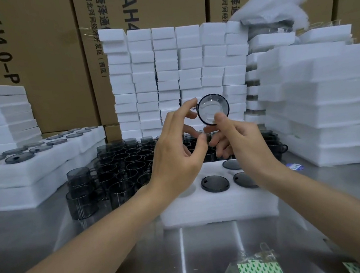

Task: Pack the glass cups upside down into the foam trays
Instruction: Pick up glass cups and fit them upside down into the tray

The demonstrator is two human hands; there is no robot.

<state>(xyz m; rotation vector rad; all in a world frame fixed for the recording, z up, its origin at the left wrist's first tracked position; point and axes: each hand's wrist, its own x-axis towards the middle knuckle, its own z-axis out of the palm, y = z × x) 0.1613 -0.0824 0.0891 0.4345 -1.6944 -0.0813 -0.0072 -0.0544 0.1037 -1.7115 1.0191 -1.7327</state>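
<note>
The glass cups (130, 160) are looking smoky grey, the raised cup (210, 107) glinting clear inside a dark rim. The foam tray (217, 206) and foam stacks (166, 70) are showing plain white against brown cartons (52, 61) carrying black lettering. A near packet (260, 270) is showing green-and-white blocks.

Both bare forearms are stretched forward and angled inward, with the hands raised close together. A glass cup (213, 109) is pinched by the right hand (241, 144), the thumb laid on its near rim. The left hand (177, 157) is held curled beside it (index fingertip at the cup's edge, grip unclear).
</note>
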